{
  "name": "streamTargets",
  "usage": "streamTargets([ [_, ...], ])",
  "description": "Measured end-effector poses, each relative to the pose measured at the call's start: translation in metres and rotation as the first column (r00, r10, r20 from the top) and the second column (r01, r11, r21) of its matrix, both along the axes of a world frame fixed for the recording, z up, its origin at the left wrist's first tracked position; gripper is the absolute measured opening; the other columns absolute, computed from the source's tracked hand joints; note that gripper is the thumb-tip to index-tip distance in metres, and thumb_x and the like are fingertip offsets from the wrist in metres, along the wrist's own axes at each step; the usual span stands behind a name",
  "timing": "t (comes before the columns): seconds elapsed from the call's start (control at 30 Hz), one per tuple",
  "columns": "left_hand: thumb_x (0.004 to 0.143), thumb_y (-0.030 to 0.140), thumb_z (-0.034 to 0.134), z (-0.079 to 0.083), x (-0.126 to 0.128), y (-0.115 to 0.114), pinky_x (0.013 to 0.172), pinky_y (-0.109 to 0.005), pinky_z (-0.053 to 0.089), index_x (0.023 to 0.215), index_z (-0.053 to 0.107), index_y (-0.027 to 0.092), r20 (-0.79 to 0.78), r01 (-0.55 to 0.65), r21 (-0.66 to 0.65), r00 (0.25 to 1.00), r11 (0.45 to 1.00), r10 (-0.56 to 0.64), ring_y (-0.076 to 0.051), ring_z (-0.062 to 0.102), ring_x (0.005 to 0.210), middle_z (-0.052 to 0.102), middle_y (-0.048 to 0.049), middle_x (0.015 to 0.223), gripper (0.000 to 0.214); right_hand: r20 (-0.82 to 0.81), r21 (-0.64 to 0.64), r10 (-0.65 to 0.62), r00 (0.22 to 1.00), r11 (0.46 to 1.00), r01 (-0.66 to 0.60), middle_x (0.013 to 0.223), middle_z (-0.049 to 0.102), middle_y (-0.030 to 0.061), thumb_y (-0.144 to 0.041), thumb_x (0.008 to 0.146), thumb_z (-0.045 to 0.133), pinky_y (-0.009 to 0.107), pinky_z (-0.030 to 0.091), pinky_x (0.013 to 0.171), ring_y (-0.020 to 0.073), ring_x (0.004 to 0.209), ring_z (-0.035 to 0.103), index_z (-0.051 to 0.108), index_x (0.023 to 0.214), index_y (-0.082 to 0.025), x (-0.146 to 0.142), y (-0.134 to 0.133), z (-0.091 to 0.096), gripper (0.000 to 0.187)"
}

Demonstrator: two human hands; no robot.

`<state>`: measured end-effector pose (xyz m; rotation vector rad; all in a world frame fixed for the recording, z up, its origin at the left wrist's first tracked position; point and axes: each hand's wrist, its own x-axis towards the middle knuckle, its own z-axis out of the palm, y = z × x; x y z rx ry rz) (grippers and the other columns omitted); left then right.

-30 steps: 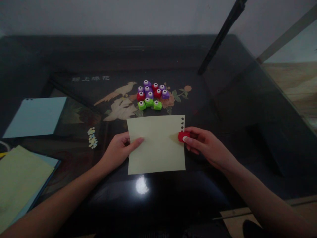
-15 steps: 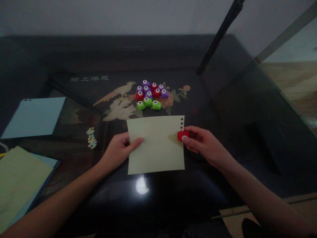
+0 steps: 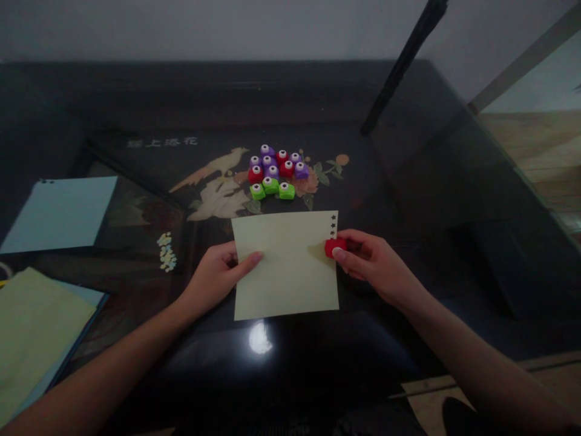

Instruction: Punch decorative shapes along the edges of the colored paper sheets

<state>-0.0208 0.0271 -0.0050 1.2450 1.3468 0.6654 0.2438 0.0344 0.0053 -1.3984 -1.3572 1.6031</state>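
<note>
A pale yellow-green sheet of paper (image 3: 285, 278) is held up in front of me. My left hand (image 3: 220, 272) pinches its left edge, thumb on top and fingers behind. At the right edge, my right hand (image 3: 370, 260) grips a red craft punch (image 3: 334, 247), with the thumb pressed on it and the paper's edge inside it. Star-shaped holes (image 3: 333, 225) run down the upper right edge, just above the punch. Beyond the paper stands a group of purple, red and green craft punches (image 3: 271, 185) with white tops.
Small cut-out paper pieces (image 3: 167, 253) lie in a pile at left. A light blue sheet (image 3: 61, 215) with punched holes is behind them, and stacked coloured paper (image 3: 40, 333) is at near left. A black pole (image 3: 399, 72) rises at the back right of the glossy dark table (image 3: 431, 181).
Almost nothing differs. Both hands keep their hold on the paper and punch, and the whole view has shifted very slightly.
</note>
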Motion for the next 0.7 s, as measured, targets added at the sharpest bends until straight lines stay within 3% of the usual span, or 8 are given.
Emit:
streamTargets([
  [0.7, 0.079, 0.032, 0.063, -0.0004, 0.0001, -0.0001, 0.053, -0.023, 0.056, 0.084, 0.069, 0.017, -0.009, 0.006, 0.012, 1.0, 1.0, -0.006, -0.018, 0.071, 0.065, 0.077, -0.0051, 0.082, 0.016, 0.038, 0.004, 0.003, 0.999, 1.0, -0.003, 0.062, 0.054, -0.0037, -0.035, 0.075, 0.068, 0.022, 0.026, 0.043, 0.0065, 0.049, 0.041, 0.063, 0.093, -0.017, -0.0005, -0.0006, 0.0012, 0.026],
])
